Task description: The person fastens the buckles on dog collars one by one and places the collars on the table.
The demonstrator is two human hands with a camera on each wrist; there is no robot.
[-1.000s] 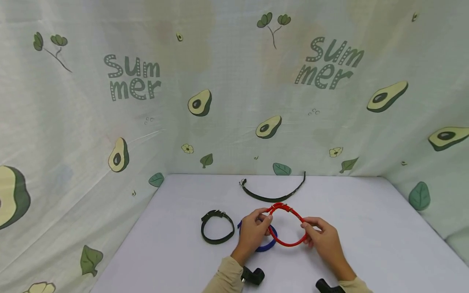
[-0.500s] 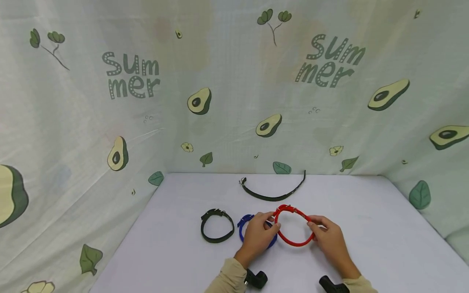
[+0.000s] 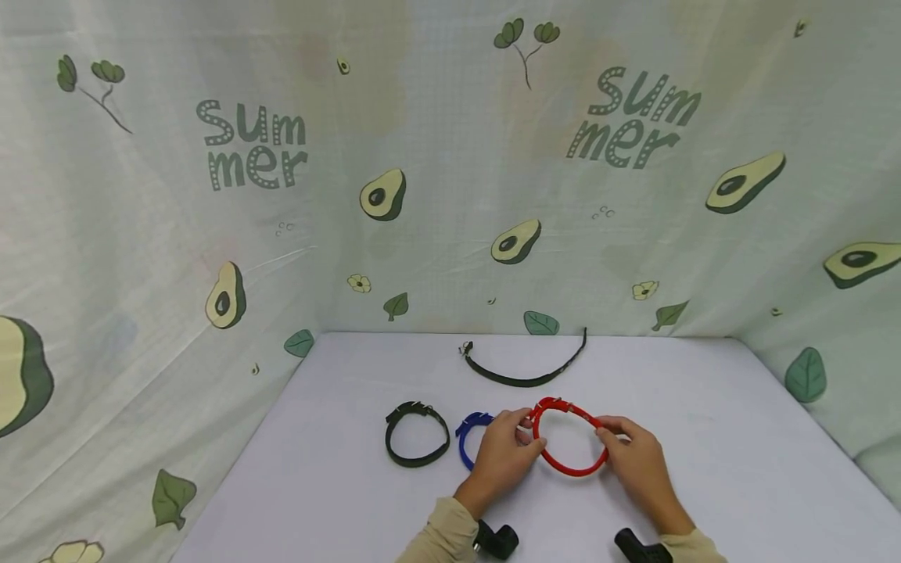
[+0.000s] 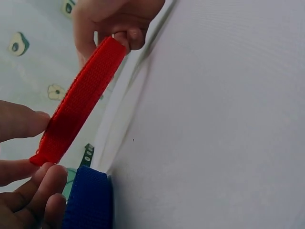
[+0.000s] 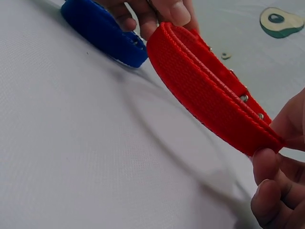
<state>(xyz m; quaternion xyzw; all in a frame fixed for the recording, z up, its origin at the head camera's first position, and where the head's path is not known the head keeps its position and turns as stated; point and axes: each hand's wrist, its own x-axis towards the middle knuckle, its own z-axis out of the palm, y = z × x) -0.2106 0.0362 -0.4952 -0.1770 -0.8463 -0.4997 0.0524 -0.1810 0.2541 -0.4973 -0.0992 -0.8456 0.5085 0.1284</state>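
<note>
A red woven collar point(image 3: 572, 471), buckled into a ring, is held up between both hands. My left hand point(image 3: 503, 457) pinches its left side with thumb and fingers, and my right hand point(image 3: 637, 461) pinches the right side. In the right wrist view the red collar point(image 5: 205, 90) shows metal eyelets along its inner far side and casts a ring-shaped shadow on the table. A blue collar point(image 3: 466, 446) lies behind the left hand, which hides most of it; the left wrist view catches the blue collar point(image 4: 89, 200) at the bottom edge.
To the left lies a black collar point(image 3: 418, 461) closed into a ring. Farther back, a dark collar point(image 3: 521, 382) lies unfastened in a curve, its buckle end at left. White cloth covers the table point(image 3: 317, 500); a printed curtain point(image 3: 450, 156) hangs behind.
Both hands have shifted to the right with the red collar, mostly in the first half second. The left hand now covers the right part of the blue collar, whose buckle end has come into view.
</note>
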